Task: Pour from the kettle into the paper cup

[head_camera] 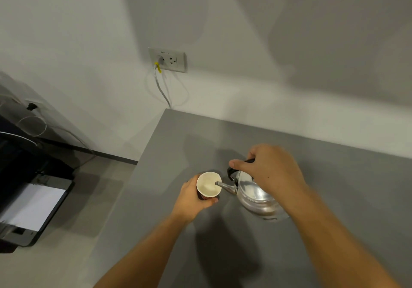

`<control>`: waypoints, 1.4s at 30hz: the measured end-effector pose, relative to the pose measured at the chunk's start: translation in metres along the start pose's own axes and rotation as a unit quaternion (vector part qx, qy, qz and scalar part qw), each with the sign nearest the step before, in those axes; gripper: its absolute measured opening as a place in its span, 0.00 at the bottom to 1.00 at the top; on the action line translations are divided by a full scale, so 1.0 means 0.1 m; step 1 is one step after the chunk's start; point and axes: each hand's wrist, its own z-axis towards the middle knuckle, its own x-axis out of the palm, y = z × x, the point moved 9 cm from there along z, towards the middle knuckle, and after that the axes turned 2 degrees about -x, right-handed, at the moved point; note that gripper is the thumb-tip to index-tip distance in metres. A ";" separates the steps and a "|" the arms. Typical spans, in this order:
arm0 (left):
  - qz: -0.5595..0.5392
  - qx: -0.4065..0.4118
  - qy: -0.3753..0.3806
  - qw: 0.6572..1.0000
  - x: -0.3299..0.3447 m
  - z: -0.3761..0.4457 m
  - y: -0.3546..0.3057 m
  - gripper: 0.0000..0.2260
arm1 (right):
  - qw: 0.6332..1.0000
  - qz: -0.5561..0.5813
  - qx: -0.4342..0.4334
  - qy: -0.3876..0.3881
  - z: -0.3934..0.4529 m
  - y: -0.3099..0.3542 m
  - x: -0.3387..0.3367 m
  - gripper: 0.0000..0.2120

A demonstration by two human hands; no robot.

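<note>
A shiny metal kettle [256, 195] with a black handle is tilted to the left, and its thin spout tip reaches over the rim of a paper cup [208, 184]. The cup is white inside and red on its outer wall. My right hand [269, 167] grips the kettle's black handle from above. Wrapped around the cup's left side, my left hand [192, 196] holds it on the grey table [334, 187]. Whether liquid is flowing I cannot tell.
The grey table's left edge runs close beside the cup, with floor beyond it. A black printer [33, 200] with white paper sits low at the left. A wall socket [168, 59] with a plugged-in white cable is on the wall behind.
</note>
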 end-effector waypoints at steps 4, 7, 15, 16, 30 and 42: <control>-0.001 0.001 -0.003 1.000 0.00 0.04 0.03 0.29 | 0.999 -0.032 -0.004 0.002 -0.01 0.10 0.01 0.24; 0.007 0.007 -0.003 1.000 0.00 0.04 0.02 0.27 | 0.998 -0.057 -0.017 0.000 -0.03 0.19 0.01 0.23; -0.014 0.010 0.002 1.000 0.03 0.01 -0.05 0.28 | 0.995 -0.097 -0.032 0.009 -0.04 0.36 -0.01 0.20; -0.017 0.011 0.003 1.000 0.04 0.01 -0.05 0.29 | 0.994 -0.101 -0.032 0.011 -0.03 0.37 -0.01 0.20; -0.019 0.010 -0.003 1.000 0.06 0.01 -0.02 0.25 | 0.990 -0.134 -0.040 0.017 -0.02 0.47 0.04 0.18; -0.038 0.018 0.003 0.999 0.10 0.00 -0.04 0.28 | 0.988 -0.145 -0.049 0.021 0.01 0.50 0.06 0.21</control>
